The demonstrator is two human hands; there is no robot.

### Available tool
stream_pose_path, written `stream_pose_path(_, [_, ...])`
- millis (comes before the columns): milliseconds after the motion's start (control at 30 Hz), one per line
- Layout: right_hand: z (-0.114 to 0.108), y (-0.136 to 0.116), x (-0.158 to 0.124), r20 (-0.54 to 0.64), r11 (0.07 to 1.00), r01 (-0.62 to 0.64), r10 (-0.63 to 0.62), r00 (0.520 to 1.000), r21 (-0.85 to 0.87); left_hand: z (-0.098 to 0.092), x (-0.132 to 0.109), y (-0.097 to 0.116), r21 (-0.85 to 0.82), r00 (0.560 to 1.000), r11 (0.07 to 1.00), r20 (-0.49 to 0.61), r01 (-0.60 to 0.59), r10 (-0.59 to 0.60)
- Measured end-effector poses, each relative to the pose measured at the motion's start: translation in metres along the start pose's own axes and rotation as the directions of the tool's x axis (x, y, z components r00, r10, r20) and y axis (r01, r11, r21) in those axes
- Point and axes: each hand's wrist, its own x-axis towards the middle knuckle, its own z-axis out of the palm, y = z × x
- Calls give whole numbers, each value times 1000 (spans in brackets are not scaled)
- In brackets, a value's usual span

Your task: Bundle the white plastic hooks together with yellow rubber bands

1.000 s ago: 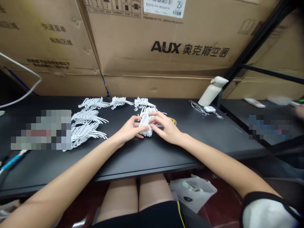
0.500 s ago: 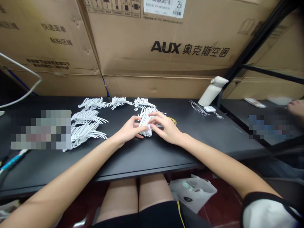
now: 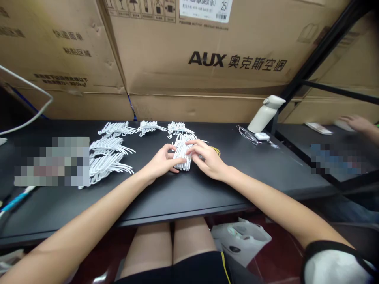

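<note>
From the head: one bunch of white hooks (image 3: 181,151) on the surface (image 3: 189,193), between left hand (image 3: 160,162) and right hand (image 3: 209,159), fingers bent against it, cannot tell if squeezing. Around: five more bunches (image 3: 108,166), one bottle (image 3: 263,117), yellow loops (image 3: 218,151) behind right hand.

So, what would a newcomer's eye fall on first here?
Probably the left hand and right hand at a bundle of white hooked rods, mid-picture on the black desk. Next, perhaps, the big cardboard box with "AUX" lettering behind the desk, then the pale bottle toward the desk's back right.
</note>
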Motion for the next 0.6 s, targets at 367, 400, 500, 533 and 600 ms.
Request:
stream_pose_path(367, [-5, 5, 2, -18, 984, 177, -177, 984, 13, 0, 0, -3, 16, 978, 978, 0, -209, 209])
stream_pose_path(400, [-5, 6, 1, -19, 983, 183, -183, 983, -6, -1, 0, -2, 9, 977, 977, 2, -213, 213])
stream_pose_path(500, [-5, 9, -1, -26, 986, 147, -149, 988, -75, -3, 0, -1, -41, 975, 974, -9, -221, 221])
stream_pose_path(533, [-5, 9, -1, -42, 988, 122, -126, 991, -95, -3, 0, 0, -67, 975, 973, -12, -223, 222])
stream_pose_path(600, [-6, 11, 1, -118, 993, 62, -74, 990, -104, -5, 1, 1, -120, 974, 967, -10, -224, 225])
